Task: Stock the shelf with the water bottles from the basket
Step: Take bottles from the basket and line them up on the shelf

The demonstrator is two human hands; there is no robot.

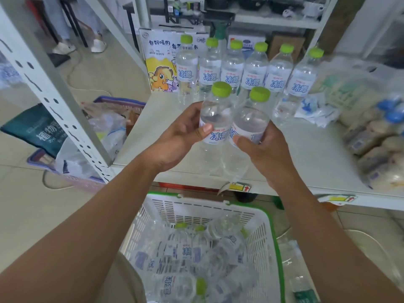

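My left hand [175, 138] grips a clear water bottle [215, 112] with a green cap, held upright over the front of the white shelf [306, 154]. Touching it on the right is a second water bottle [249, 121], gripped by my right hand [264, 154]. A row of several matching bottles [254, 68] stands upright at the back of the shelf. Below my arms sits a white basket [264, 235] with a green rim, and several more bottles [185, 254] lie in it on their sides.
A cartoon-printed carton [159, 62] stands at the shelf's back left. Bagged goods [376, 145] fill the shelf's right side. The perforated shelf upright [65, 119] rises on the left, with a purple basket [72, 171] of bags on the floor behind it. A person's feet [80, 45] are at far left.
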